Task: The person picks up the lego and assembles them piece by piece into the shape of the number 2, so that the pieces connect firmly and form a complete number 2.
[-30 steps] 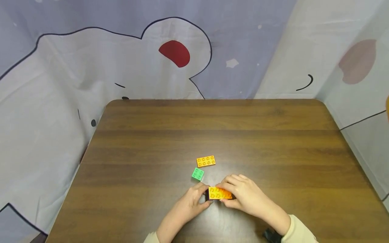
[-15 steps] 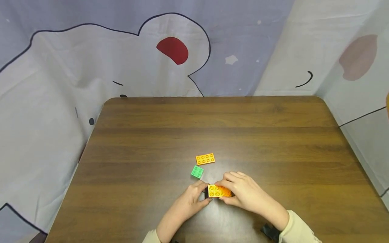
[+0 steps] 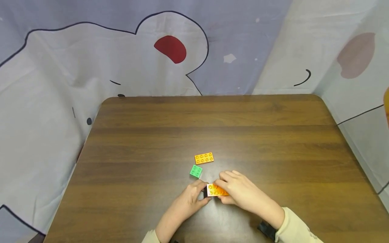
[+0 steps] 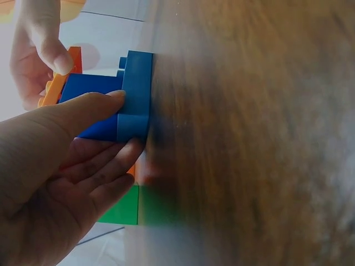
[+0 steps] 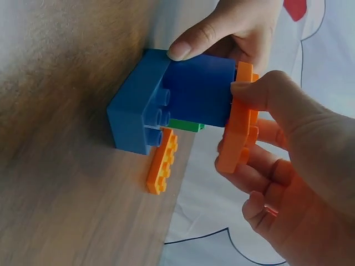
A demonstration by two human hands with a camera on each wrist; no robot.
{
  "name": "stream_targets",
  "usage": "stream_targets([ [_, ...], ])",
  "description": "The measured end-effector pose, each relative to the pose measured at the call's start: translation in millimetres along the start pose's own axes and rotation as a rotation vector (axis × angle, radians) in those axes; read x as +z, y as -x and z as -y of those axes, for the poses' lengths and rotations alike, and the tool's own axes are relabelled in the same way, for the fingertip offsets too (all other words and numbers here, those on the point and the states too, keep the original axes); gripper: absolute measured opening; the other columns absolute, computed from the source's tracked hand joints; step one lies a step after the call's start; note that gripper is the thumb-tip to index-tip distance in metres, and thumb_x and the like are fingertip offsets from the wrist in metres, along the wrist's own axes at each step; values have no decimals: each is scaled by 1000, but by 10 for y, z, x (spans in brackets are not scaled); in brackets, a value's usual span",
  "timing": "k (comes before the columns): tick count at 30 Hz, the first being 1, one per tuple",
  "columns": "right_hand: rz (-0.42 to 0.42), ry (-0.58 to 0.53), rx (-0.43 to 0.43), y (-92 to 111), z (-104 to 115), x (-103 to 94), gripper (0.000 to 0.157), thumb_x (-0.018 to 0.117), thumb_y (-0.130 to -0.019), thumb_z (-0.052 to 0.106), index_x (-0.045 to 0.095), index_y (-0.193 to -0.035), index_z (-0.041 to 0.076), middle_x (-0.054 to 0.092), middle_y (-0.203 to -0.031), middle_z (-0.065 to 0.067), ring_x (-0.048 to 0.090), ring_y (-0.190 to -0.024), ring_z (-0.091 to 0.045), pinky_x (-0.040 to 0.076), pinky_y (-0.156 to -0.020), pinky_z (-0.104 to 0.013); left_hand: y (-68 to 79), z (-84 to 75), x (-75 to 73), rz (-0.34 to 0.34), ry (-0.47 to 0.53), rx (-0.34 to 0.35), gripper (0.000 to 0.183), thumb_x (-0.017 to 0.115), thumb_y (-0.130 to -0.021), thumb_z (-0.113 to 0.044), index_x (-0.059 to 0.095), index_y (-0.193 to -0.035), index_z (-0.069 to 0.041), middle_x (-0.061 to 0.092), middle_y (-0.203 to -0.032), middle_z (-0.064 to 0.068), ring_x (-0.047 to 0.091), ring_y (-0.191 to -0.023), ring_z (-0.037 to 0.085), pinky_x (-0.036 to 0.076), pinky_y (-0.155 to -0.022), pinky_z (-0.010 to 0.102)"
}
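My left hand [image 3: 191, 197] grips a dark blue brick [image 5: 199, 83] and the long lighter blue brick [image 5: 136, 100] under it, thumb on one side and fingers on the other. The long brick stands on the table. On top of the dark blue brick lies a flat orange brick [image 5: 238, 127], which overhangs it on the right. My right hand [image 3: 240, 190] pinches that overhanging flat brick between thumb and fingers. Whether it is fully pressed down I cannot tell. In the head view the hands hide most of the blue bricks.
Just beyond the left hand, a small green brick [image 3: 196, 171] lies on the wooden table [image 3: 258, 141]. Another flat orange brick [image 3: 204, 158] is a little farther back. A patterned curtain [image 3: 243, 40] hangs behind the table. Something black [image 3: 266, 231] shows beside the right sleeve.
The head view has shifted slightly. My right hand has edged a little left and covers more of the flat orange brick. The left hand keeps its grip, and the loose bricks have not moved.
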State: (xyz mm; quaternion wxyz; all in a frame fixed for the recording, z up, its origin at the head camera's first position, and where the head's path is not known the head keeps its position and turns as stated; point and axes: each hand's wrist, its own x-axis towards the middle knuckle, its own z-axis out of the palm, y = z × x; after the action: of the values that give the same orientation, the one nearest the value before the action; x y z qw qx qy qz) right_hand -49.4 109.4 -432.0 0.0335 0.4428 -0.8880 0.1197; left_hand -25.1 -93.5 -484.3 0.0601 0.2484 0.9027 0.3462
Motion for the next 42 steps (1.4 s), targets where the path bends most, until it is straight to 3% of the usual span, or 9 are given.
stream_targets([
  [8, -48, 59, -20, 8, 17, 24, 36, 77, -64, 29, 64, -93, 14, 39, -78, 8, 44, -75, -11, 39, -68, -26, -3, 9, 10, -15, 22, 47, 27, 73, -78, -8, 62, -101, 1, 63, -100, 8, 62, -92, 15, 53, -79, 23],
  [17, -56, 160, -26, -39, 53, 24, 39, 78, -60, 33, 65, -92, 15, 44, -77, 7, 44, -69, -11, 30, -60, -22, -7, -6, -12, -5, -4, 8, 29, 73, -79, -11, 63, -103, 1, 63, -101, 7, 61, -93, 14, 52, -80, 21],
  [23, -89, 164, -17, -15, 62, 40, 39, 77, -59, 33, 65, -92, 15, 44, -76, 7, 43, -69, -11, 29, -59, -22, 23, -27, 7, -13, -36, 3, 32, 73, -79, -11, 61, -107, 0, 63, -103, 6, 61, -95, 14, 52, -82, 23],
  [30, -103, 157, -14, -18, 52, 41, 39, 78, -60, 34, 66, -91, 16, 44, -75, 7, 42, -67, -10, 30, -59, -21, 71, -46, 11, -81, 3, 24, 35, 72, -81, -14, 59, -112, -6, 62, -108, 3, 61, -99, 14, 52, -85, 26],
  [37, -80, 171, 0, -17, 53, 29, 39, 78, -61, 36, 66, -93, 17, 45, -76, 8, 44, -67, -10, 31, -58, -22, 100, -36, 6, -254, 79, 188, 39, 73, -80, -21, 59, -114, -8, 63, -110, 0, 60, -99, 10, 51, -86, 23],
  [42, -74, 172, -3, -20, 49, 23, 39, 77, -62, 36, 66, -94, 17, 46, -77, 8, 44, -68, -9, 33, -59, -22, 102, -25, 4, -281, 95, 212, 38, 73, -80, -22, 60, -113, -8, 63, -108, -1, 60, -98, 9, 50, -86, 22],
])
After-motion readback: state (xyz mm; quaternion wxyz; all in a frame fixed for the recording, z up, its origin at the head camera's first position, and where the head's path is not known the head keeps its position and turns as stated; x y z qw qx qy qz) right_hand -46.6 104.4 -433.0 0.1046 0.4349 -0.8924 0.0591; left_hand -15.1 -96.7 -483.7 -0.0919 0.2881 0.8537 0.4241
